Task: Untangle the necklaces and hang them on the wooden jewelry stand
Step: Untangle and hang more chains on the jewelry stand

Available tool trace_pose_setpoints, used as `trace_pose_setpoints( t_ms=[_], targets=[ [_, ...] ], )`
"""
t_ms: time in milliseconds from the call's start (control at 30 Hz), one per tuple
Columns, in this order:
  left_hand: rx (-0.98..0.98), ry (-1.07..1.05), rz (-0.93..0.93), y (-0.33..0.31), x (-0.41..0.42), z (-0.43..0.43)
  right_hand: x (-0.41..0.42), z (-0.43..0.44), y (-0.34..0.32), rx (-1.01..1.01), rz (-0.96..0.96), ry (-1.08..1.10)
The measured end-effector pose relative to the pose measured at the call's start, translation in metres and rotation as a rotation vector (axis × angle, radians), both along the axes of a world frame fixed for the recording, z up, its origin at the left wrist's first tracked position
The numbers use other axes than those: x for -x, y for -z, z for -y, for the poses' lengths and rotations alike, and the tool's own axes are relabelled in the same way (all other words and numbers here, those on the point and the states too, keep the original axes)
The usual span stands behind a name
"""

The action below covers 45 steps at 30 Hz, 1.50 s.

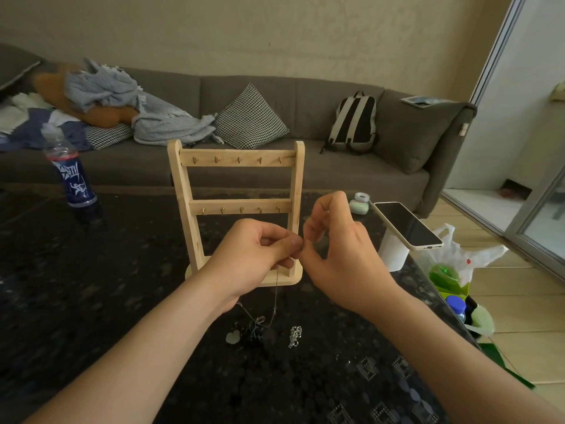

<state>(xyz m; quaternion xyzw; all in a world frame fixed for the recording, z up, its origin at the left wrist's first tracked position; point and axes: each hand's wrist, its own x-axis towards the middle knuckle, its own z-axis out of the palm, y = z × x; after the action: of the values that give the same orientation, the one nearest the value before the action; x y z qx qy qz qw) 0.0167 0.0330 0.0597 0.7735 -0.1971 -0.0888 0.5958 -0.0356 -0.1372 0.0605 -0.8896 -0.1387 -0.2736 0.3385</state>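
1. Pinching a thin chain (276, 290) between thumb and fingertips, the left hand (256, 252) and right hand (339, 258) meet before the wooden jewelry stand (235, 206).
2. It hangs to a dark tangle (252, 329) on the near, black speckled table (91, 301); a silver necklace (295, 336) lies just right.
3. A bottle (72, 175) stands far left, a phone (408, 225) right, a grey sofa (305, 99) beyond.
4. The tangle's strands blur into the tabletop; the pinch point is hidden.

My left hand (260, 249) and right hand (333, 249) cover much of the base of the stand (235, 179) and the foot of its right post. The chain (276, 289) drops from under my left fingers, its pinched end hidden. At my right fingertips it's too fine to make out. The tangle (250, 330) melts into the dark table (91, 301) — I can't separate its strands. Both forearms run off the bottom edge. The top of the bottle (72, 175) is blurred.
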Motion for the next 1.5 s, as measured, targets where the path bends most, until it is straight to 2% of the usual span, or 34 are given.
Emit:
trace_pose_setpoints(
  t_ms=[167, 300, 400, 500, 567, 667, 800, 933, 1100, 1233, 1500],
  targets=[
    [-0.139, 0.023, 0.103, -0.001, 0.001, -0.001, 0.000, 0.000, 0.001, 0.010, -0.046, -0.023],
    [-0.211, 0.051, 0.159, -0.003, 0.001, -0.003, 0.000, 0.002, -0.002, -0.089, -0.146, -0.044],
    [-0.281, 0.089, 0.202, -0.004, 0.002, -0.004, 0.001, 0.004, -0.004, -0.227, -0.280, -0.080],
    [-0.352, 0.106, 0.267, -0.005, 0.005, -0.004, -0.003, 0.008, -0.003, -0.493, -0.465, -0.124],
    [-0.326, 0.094, 0.324, -0.007, 0.007, -0.003, -0.005, 0.008, -0.002, -0.666, -0.554, -0.136],
    [-0.228, 0.082, 0.421, -0.010, 0.010, -0.005, -0.005, 0.008, -0.004, -0.840, -0.584, -0.200],
    [-0.217, 0.045, 0.570, -0.013, 0.014, -0.008, -0.003, 0.007, -0.008, -0.965, -0.635, -0.303],
    [-0.171, -0.018, 0.670, -0.014, 0.015, -0.008, -0.002, 0.005, -0.010, -1.009, -0.645, -0.313],
    [-0.172, -0.043, 0.691, -0.013, 0.015, -0.006, 0.000, 0.006, -0.011, -1.027, -0.647, -0.327],
    [-0.123, -0.027, 0.623, -0.011, 0.011, -0.006, 0.002, 0.005, -0.009, -1.043, -0.492, -0.288],
    [-0.044, 0.009, 0.495, -0.009, 0.004, -0.008, 0.008, 0.003, -0.013, -0.715, -0.195, -0.209]
  ],
)
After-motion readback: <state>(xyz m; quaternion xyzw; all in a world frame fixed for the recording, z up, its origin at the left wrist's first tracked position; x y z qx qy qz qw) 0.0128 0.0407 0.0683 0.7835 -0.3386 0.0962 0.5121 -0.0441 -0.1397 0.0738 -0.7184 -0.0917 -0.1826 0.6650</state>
